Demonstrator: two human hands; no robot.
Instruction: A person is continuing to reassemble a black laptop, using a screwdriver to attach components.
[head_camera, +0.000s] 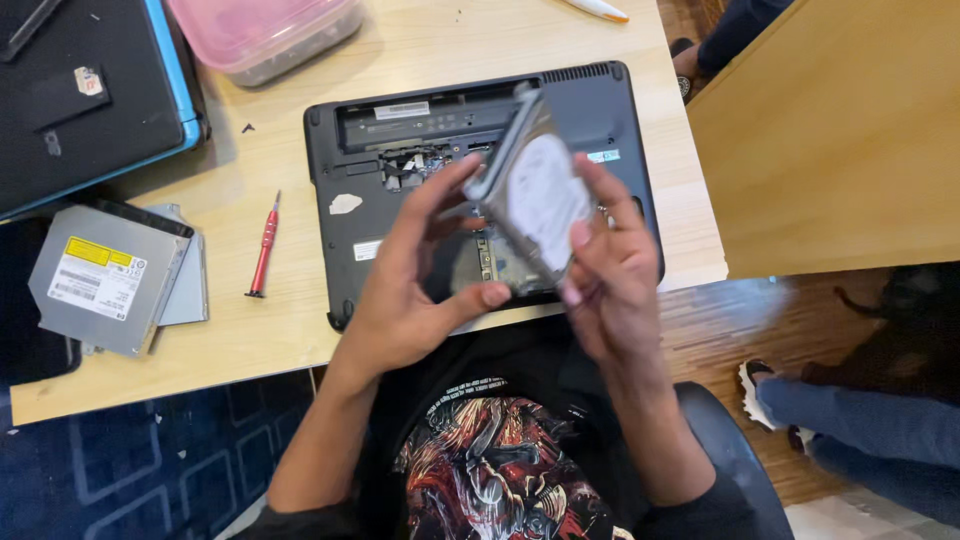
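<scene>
Both hands hold up a silver hard drive (540, 190) with a white label, tilted above an upturned black laptop (620, 110) whose bottom bay is uncovered. My left hand (410, 290) pinches the drive's left edge with fingers and thumb. My right hand (612, 270) grips its right and lower edge. The laptop lies on a light wooden table (290, 330), its battery slot and inner parts exposed behind the drive.
A red screwdriver (264, 246) lies left of the laptop. A grey optical drive (105, 280) sits further left, a second black laptop with blue trim (90, 90) at the top left, a pink-lidded box (265, 30) behind. Another person's legs and shoes (850, 410) are at the right.
</scene>
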